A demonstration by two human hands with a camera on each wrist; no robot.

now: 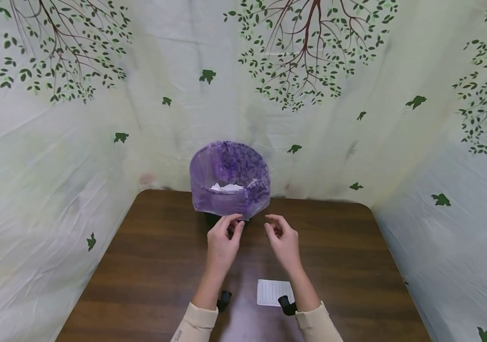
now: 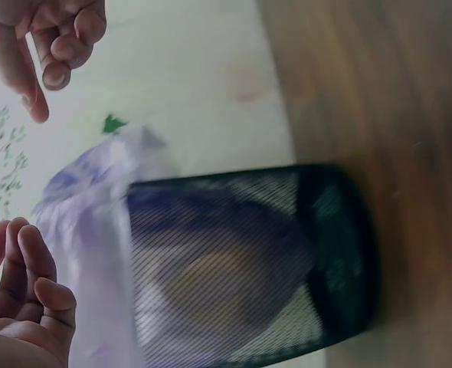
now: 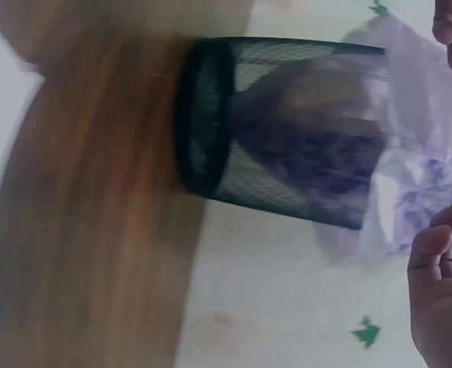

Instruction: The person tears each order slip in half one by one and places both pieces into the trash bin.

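Note:
A black mesh wastebasket [image 2: 302, 253] lined with a translucent purple plastic bag [image 1: 230, 202] stands at the far side of the table. The bag's top is folded out over the rim, and white pieces that look like paper [image 1: 227, 187] show inside. My left hand [image 1: 223, 240] is raised in front of the bin, fingers loosely bent toward the thumb, nothing visible between them. To its right, my right hand [image 1: 285, 240] is lifted in a similar loose bend, also without anything in it. In the right wrist view, the right hand's fingertips overlap the edge of the bag.
A white lined sheet [image 1: 269, 292] lies on the brown wooden table [image 1: 153, 270] near the right forearm, partly covered by it. Each wrist wears a small black device [image 1: 287, 305]. Pale cloth walls [image 1: 311, 166] with printed leaves enclose the table behind and at both sides.

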